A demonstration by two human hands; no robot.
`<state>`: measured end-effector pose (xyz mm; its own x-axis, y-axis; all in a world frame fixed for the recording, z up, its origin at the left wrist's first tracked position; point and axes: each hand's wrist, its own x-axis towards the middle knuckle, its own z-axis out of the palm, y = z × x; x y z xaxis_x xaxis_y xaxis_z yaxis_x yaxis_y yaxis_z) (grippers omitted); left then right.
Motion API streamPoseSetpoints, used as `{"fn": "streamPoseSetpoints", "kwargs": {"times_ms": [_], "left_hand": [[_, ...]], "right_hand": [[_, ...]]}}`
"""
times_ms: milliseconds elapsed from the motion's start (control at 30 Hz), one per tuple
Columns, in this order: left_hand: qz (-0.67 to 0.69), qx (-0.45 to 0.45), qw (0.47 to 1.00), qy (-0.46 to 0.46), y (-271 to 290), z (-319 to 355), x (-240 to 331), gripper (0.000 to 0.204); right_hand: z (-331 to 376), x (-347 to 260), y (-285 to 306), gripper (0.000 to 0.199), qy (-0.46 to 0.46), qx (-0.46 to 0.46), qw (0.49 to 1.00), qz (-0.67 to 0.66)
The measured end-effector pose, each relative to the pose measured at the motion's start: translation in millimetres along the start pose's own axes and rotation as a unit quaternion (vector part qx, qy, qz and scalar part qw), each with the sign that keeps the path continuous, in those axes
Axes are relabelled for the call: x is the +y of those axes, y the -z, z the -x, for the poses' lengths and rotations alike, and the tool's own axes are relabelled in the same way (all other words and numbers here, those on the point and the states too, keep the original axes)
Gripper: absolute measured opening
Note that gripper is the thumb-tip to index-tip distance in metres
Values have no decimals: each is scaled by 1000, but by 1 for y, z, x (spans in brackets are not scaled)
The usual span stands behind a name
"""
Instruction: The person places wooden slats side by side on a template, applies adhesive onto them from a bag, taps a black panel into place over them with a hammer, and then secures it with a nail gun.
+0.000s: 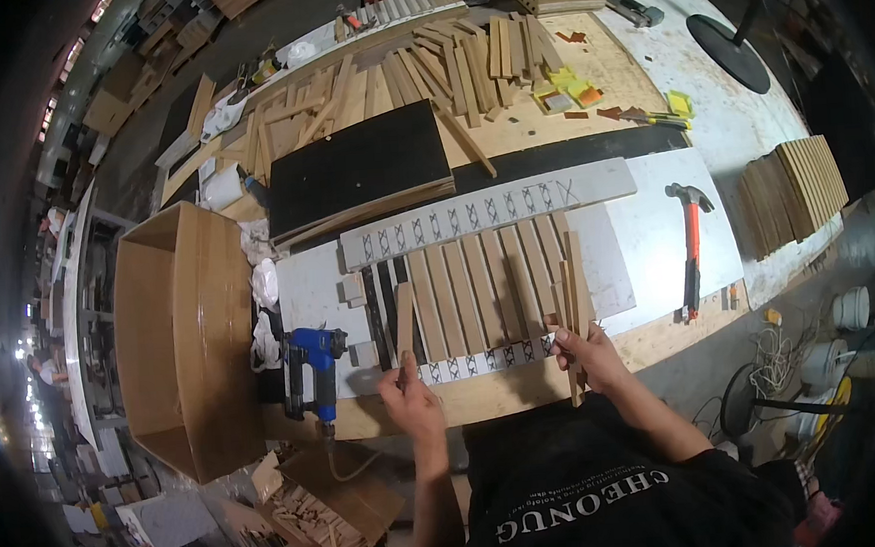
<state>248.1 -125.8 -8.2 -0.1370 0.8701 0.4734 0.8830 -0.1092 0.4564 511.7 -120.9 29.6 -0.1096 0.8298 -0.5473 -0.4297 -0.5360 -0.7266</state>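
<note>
Head view: a workbench seen from above, listed left to right.
Box: large open brown cardboard box [186,339], smooth walls, at the bench's left edge.
Nailer: blue pneumatic nail gun [313,366], upright beside the box.
Left hand [412,400]: fingers pinched on a short flat pale wooden slat [404,321], standing at the left end of the row.
Row: flat wooden slats laid side by side [483,286] across two grey marked rails.
Right hand [588,355]: fingers closed around a bundle of thin wooden strips [572,305].
Hammer: orange-handled claw hammer [692,243], on bare white board, well apart.
</note>
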Motion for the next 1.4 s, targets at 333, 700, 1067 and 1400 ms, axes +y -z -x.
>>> {"fn": "streamPoseSetpoints", "kwargs": {"times_ms": [333, 700, 1067, 1400], "left_hand": [[-127, -112, 981, -90, -12, 8, -30, 38], [160, -238, 958, -6, 14, -47, 84, 38], [384, -343, 851, 104, 4, -37, 114, 35], [263, -134, 926, 235, 26, -52, -2, 52]], "right_hand": [[-5, 30, 7, 40, -72, -62, 958, 269], [-12, 2, -25, 56, 134, 141, 951, 242], [3, -4, -17, 32, 154, 76, 984, -46], [13, -1, -8, 37, -7, -16, 997, 72]]}}
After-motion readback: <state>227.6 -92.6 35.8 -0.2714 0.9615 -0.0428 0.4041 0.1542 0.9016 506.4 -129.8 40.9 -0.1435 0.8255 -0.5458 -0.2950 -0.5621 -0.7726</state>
